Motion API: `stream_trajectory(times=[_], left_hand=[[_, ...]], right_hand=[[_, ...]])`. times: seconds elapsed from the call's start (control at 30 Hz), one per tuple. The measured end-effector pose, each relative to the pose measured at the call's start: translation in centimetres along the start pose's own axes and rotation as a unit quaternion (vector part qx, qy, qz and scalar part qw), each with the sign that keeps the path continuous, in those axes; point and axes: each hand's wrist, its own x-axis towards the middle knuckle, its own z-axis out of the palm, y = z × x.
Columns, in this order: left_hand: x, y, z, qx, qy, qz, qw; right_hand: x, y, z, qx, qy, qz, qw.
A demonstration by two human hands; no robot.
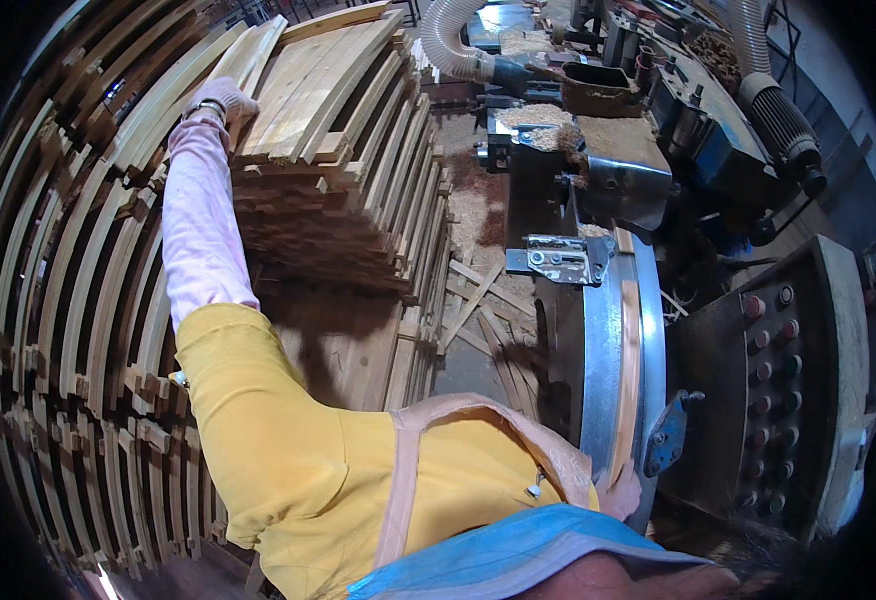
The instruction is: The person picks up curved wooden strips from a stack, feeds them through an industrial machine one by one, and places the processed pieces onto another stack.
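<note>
My left hand, in a pale knit glove, reaches far out to the stack of boards at the upper left. Its fingers are closed round the near end of a light wooden strip on top, beside wide pale boards. Low on the right, my right hand is at the near end of a narrow wooden strip. That strip lies lengthwise on the metal bed of a woodworking machine. My body hides part of this hand, but its fingers look closed at the strip's end.
Tall stacks of curved wooden pieces fill the left. A control panel with several round buttons stands at the right. A metal guide bracket sits over the machine bed. Scrap sticks and shavings litter the floor; a ribbed hose hangs behind.
</note>
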Motion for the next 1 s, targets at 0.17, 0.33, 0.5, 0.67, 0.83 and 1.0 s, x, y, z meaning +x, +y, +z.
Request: stream_trajectory(times=[0.17, 0.33, 0.5, 0.67, 0.83, 1.0], left_hand=[[0.3, -1.3, -0.2, -0.145, 0.088, -0.032, 0.985], [-1.7, -3.4, 5.6, -0.429, 0.146, 0.152, 0.878], [-12.2, 7.4, 3.6, -0.858, 0.18, 0.099, 0.47], [-20.1, 19.5, 4.9, -0.246, 0.218, 0.239, 0.914], [-24.4, 32.1, 23.8, -0.476, 0.222, 0.416, 0.742], [-32.0, 34.3, 23.1, -0.565, -0.126, 0.37, 0.727]], right_hand=[[13.3, -6.6, 4.7, 0.066, 0.166, -0.08, 0.981], [22.6, -10.2, 6.6, 0.011, 0.135, -0.111, 0.985], [29.5, -14.7, 7.0, 0.227, -0.05, -0.01, 0.973], [28.1, -35.4, 1.9, 0.738, -0.143, -0.213, 0.623], [30.1, -43.1, 5.4, 0.876, -0.178, 0.028, 0.448], [30.3, -33.4, 9.5, 0.761, -0.178, 0.066, 0.621]])
